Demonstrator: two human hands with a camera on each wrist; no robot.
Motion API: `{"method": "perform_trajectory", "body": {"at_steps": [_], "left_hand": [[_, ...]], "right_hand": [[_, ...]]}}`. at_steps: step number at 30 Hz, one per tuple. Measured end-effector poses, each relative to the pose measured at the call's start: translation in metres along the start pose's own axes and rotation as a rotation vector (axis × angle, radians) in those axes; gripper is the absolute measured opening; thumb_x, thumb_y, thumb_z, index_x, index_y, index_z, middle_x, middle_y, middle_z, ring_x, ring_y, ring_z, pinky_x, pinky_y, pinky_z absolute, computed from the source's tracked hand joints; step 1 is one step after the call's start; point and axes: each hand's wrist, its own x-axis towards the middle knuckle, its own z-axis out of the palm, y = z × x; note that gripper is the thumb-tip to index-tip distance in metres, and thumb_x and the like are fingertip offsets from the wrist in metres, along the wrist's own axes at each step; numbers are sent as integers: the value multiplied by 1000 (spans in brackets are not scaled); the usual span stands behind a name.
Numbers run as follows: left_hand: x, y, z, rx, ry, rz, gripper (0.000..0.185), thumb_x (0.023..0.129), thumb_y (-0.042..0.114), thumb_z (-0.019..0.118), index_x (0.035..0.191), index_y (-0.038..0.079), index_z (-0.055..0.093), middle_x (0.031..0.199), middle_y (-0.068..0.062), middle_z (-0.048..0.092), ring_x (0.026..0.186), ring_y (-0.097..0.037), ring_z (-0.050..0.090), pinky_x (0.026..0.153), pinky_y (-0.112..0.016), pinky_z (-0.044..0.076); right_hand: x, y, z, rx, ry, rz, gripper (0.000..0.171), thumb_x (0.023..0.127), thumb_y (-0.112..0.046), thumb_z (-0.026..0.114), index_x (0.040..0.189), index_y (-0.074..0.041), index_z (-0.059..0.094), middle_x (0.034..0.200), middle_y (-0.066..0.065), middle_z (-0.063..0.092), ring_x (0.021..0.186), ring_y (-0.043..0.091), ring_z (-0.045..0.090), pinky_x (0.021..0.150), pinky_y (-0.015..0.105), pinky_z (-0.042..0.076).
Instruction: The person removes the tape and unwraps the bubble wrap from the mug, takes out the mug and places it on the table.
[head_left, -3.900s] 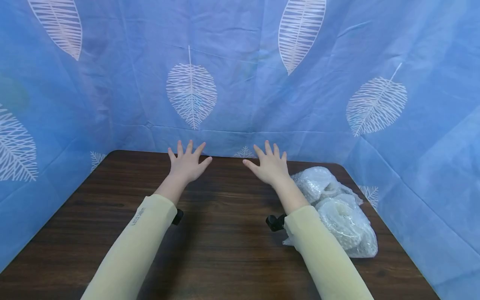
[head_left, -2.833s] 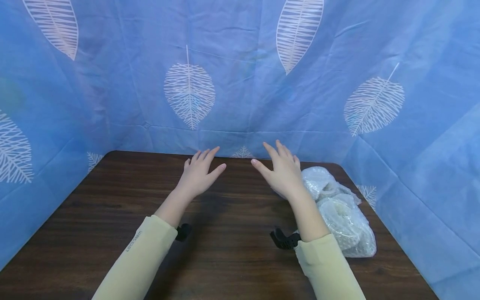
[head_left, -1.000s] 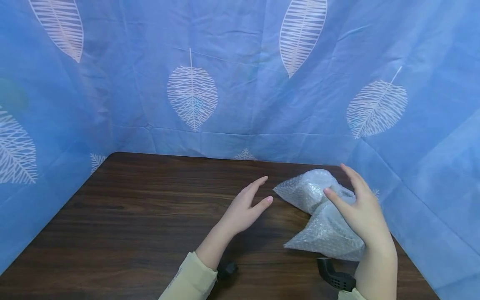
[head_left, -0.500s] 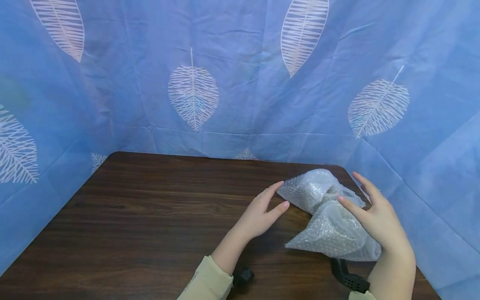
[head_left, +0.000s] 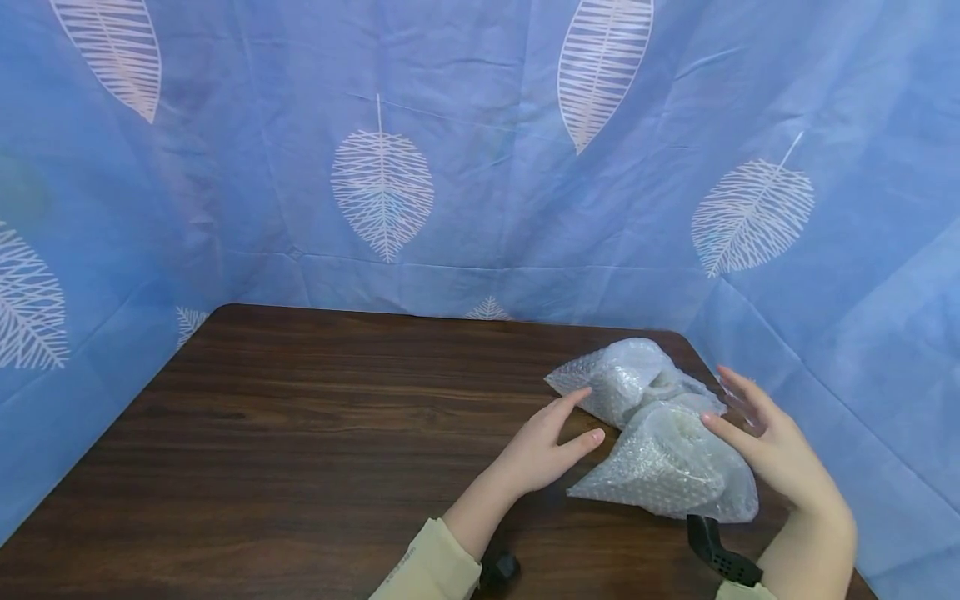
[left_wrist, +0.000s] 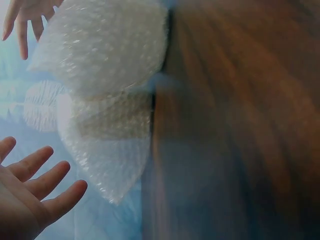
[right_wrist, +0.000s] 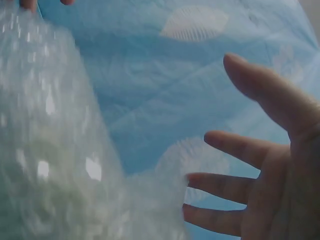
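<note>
Two clear bubble-wrap bundles lie against each other at the right of the table: a back one (head_left: 618,379) and a front one (head_left: 667,462). What is wrapped inside cannot be made out. My left hand (head_left: 536,450) is just left of them, thumb and fingers spread apart. On the right side my right hand (head_left: 783,458) faces the bundles with its fingers spread. In the right wrist view, fingertips of the right hand (right_wrist: 265,170) meet the thin edge of the bubble wrap (right_wrist: 55,145); contact is unclear. The left wrist view shows the left hand (left_wrist: 35,195) apart from the wrap (left_wrist: 110,150).
The dark wood-grain table (head_left: 300,450) reaches back to a blue curtain (head_left: 480,167) printed with white leaves. The curtain also hangs along both sides. Black wrist mounts (head_left: 720,554) stick out inward below the hands.
Both hands have moved from the table's middle rightward to either side of the bubble-wrap bundles. Over the last second they came nearer the front bundle. The bundles stay about in place.
</note>
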Motion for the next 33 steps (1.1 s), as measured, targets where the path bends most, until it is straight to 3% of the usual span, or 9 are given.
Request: {"method": "perform_trajectory", "body": {"at_steps": [3, 9, 13, 16, 22, 25, 26, 29, 33], "left_hand": [[1, -2, 7, 6, -20, -5, 64, 96, 58, 42, 152, 31, 25, 152, 10, 27, 138, -18, 29, 104, -51, 33], [1, -3, 18, -12, -58, -16, 68, 95, 61, 44, 152, 28, 26, 153, 8, 27, 137, -18, 31, 103, -50, 36], [1, -4, 25, -48, -68, -28, 67, 95, 56, 47, 152, 28, 26, 153, 6, 27, 135, -19, 33, 102, -48, 37], [1, -4, 31, -100, -73, -40, 66, 96, 53, 49, 152, 27, 27, 152, 4, 28, 135, -20, 34, 102, -47, 37], [2, -2, 40, -134, -90, -49, 69, 95, 51, 51, 152, 22, 27, 153, 3, 27, 136, -21, 31, 102, -48, 37], [3, -2, 44, -110, -93, -54, 71, 94, 53, 52, 152, 22, 26, 153, 2, 27, 135, -22, 32, 101, -48, 37], [3, -2, 45, -104, -91, -59, 71, 94, 53, 52, 152, 23, 26, 153, 2, 27, 135, -22, 33, 101, -48, 38], [3, -2, 48, -97, -98, -78, 71, 94, 54, 53, 153, 25, 24, 153, 0, 27, 135, -24, 33, 100, -49, 38], [4, -3, 52, -116, -115, -90, 71, 94, 54, 52, 153, 29, 22, 153, 1, 27, 135, -24, 33, 100, -49, 39]], "right_hand": [[0, 13, -2, 16, -21, 1, 72, 99, -23, 56, 156, -24, 12, 157, 15, 16, 132, 44, 29, 76, 6, 36], [-2, 33, -4, 91, -42, -8, 68, 101, -17, 53, 155, -28, 13, 155, 9, 21, 126, 6, 35, 78, 9, 39], [-2, 46, -1, 165, -48, -37, 67, 101, -12, 51, 155, -26, 15, 149, -6, 28, 124, -1, 36, 81, 9, 38], [0, 55, 2, 201, -51, -45, 66, 101, -10, 50, 155, -25, 16, 148, -6, 31, 119, -6, 37, 81, 8, 37], [4, 72, 11, 271, -57, -2, 62, 102, -12, 47, 155, -20, 17, 150, 5, 27, 118, -2, 34, 83, 10, 34], [5, 79, 14, 358, -69, 36, 62, 102, -13, 46, 155, -18, 15, 157, 8, 15, 137, 11, 19, 109, 28, 21], [6, 81, 15, 383, -73, 42, 61, 102, -14, 45, 156, -18, 15, 157, 6, 12, 139, 13, 12, 112, 38, 13], [6, 87, 18, 439, -83, 56, 61, 103, -15, 44, 156, -16, 14, 157, 2, 12, 140, 17, 9, 111, 40, 16], [5, 96, 20, 476, -105, 54, 57, 104, -16, 40, 155, -19, 15, 149, -5, 19, 128, 7, 23, 83, 13, 32]]}}
